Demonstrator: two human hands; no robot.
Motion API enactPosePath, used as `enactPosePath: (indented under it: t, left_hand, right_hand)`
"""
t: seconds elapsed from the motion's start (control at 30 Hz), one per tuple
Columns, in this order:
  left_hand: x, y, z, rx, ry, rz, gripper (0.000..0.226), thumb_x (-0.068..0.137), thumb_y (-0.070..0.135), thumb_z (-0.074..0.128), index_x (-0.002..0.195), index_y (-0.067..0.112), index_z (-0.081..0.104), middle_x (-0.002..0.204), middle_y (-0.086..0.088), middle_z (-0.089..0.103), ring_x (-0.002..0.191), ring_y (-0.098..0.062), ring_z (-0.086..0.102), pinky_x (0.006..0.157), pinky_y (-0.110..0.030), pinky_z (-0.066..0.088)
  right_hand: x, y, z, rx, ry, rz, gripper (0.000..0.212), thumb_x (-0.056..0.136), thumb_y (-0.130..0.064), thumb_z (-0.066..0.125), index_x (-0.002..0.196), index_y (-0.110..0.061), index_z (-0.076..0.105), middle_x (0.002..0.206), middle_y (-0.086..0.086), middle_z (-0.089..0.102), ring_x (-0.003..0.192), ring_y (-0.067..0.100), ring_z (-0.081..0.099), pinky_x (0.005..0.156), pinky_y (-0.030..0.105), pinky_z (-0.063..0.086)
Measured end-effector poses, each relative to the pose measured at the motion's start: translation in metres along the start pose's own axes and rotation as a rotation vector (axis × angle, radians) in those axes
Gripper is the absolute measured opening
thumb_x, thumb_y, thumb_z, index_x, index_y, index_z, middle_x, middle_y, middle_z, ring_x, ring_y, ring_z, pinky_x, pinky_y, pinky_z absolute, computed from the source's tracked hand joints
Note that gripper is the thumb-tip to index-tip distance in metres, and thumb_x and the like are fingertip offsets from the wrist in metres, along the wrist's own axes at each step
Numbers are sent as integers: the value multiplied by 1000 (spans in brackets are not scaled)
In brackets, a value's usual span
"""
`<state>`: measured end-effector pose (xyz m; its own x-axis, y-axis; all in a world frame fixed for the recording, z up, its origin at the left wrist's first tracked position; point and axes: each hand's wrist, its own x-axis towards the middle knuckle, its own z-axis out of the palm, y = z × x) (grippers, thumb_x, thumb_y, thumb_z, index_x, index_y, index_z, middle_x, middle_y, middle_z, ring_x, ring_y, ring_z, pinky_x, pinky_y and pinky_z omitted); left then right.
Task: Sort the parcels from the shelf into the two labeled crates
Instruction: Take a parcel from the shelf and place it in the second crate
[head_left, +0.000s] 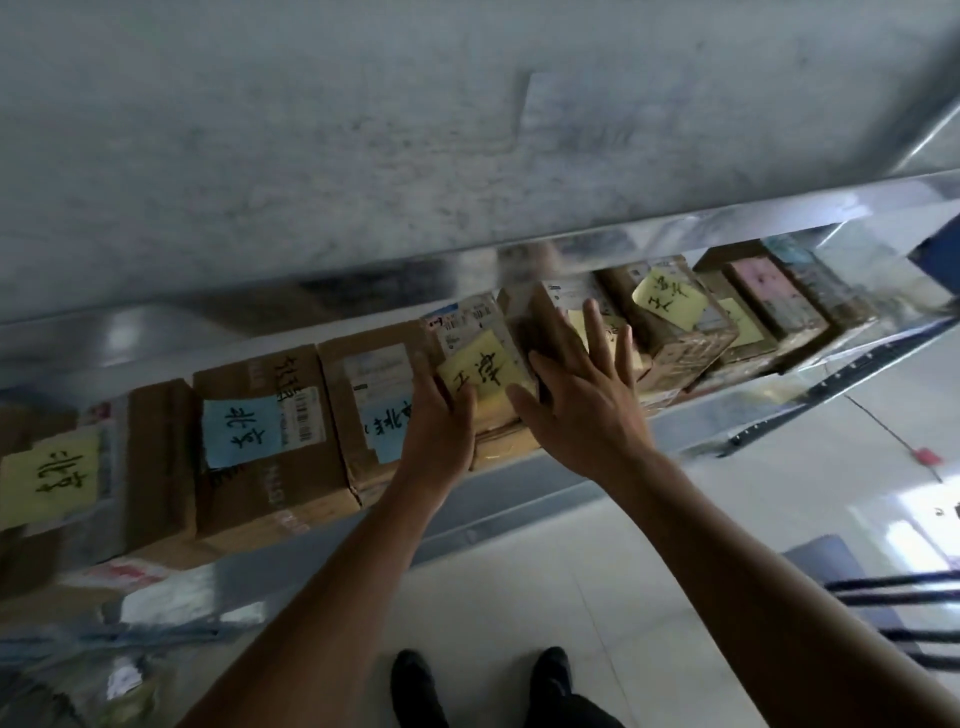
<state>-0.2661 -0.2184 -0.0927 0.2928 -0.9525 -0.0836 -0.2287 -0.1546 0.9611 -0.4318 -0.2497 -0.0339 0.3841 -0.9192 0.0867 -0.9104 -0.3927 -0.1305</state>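
Head view: cardboard parcels crowd the shelf (519, 499), tight against the yellow-noted parcel (485, 364) at centre. Left hand (439, 415) at 8 o'clock, right hand (582, 395) at 4, fingers spread, pressing its sides.

brown parcels (270, 441), yellow note (485, 371), blue note (239, 431)

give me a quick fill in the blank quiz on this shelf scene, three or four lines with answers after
1. Both hands reach for the small cardboard parcel bearing a ____ sticky note.
2. The left hand touches that parcel's ____ side.
3. The large brown cardboard box further left carries a ____ sticky note.
4. The parcels stand on a ____ shelf.

Answers: yellow; left; blue; metal
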Motion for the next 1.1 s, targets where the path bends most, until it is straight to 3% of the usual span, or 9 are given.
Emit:
enactPosePath:
  t: [0.23, 0.4, 0.53, 0.67, 0.73, 0.83, 0.93, 1.0, 1.1]
  left_hand:
    - [-13, 11, -5, -283, -48, -56, 15, 104, 42, 53, 117, 46, 55, 104, 24, 69, 92, 9, 62, 83, -32, 52]
    - [-23, 27, -17, -428, -1, -20, 16, 94, 52, 60, 110, 51, 55, 110, 9, 70, 102, -5, 67, 89, -41, 57]
    - [-43, 43, -23, -481, -1, 18, 30, 98, 28, 67, 121, 35, 50, 108, 6, 73, 101, -5, 70, 86, -29, 59]
    - [-67, 55, -19, -501, -42, 26, 47, 93, 22, 71, 128, 36, 43, 120, 6, 68, 107, -7, 70, 89, -31, 59]
    - [-82, 60, -11, -489, -83, 33, 55, 94, 17, 71, 135, 36, 40, 120, 9, 68, 107, -3, 69, 89, -28, 59]
    - [-110, 65, 7, -453, -133, 76, 64, 94, 17, 70, 145, 33, 35, 117, 21, 67, 106, 4, 67, 84, -22, 57]
    - [-142, 68, 28, -384, -204, 104, 74, 85, 39, 74, 149, 39, 37, 141, 9, 55, 122, -8, 62, 90, -30, 59]
    - [-168, 74, 45, -347, -270, 144, 75, 83, 41, 72, 150, 40, 38, 148, 5, 50, 125, -10, 59, 86, -23, 59]
    - [-212, 83, 74, -335, -370, 166, 73, 84, 34, 71, 148, 43, 37, 147, 10, 52, 126, -16, 60, 88, -33, 60]
  right_hand:
    - [-17, -17, 7, 120, 61, 121, 80, 94, -74, 24, 154, -28, 50, 174, 2, 8, 158, 24, -25, 127, 55, -16]
    - [-36, -34, 4, 351, 290, 160, 71, 98, -68, 38, 148, -22, 59, 169, 0, 28, 162, 24, -6, 128, 54, -12]
    - [-51, -44, -4, 605, 383, 229, 63, 95, -66, 46, 135, -22, 67, 159, -2, 49, 162, 16, 3, 128, 62, 0]
    - [-75, -35, -11, 815, 418, 325, 49, 91, -74, 48, 123, -40, 62, 148, -14, 56, 157, 12, 17, 124, 64, 19]
    - [-89, -27, -12, 869, 433, 344, 44, 89, -82, 48, 119, -52, 57, 138, -16, 62, 147, 19, 41, 117, 64, 33]
    - [-116, -16, -16, 950, 469, 382, 43, 88, -82, 51, 114, -49, 59, 121, -17, 66, 124, 18, 58, 107, 61, 44]
    - [-157, -3, -29, 1059, 486, 440, 56, 85, -73, 56, 128, -37, 62, 125, -10, 62, 122, 17, 57, 102, 50, 52]
    - [-189, 6, -38, 1122, 501, 460, 69, 80, -73, 57, 135, -31, 60, 130, -4, 55, 119, 13, 59, 90, 36, 57]
    - [-241, 22, -45, 1166, 581, 532, 52, 76, -72, 61, 121, -47, 56, 130, 5, 49, 117, 21, 61, 81, 31, 59]
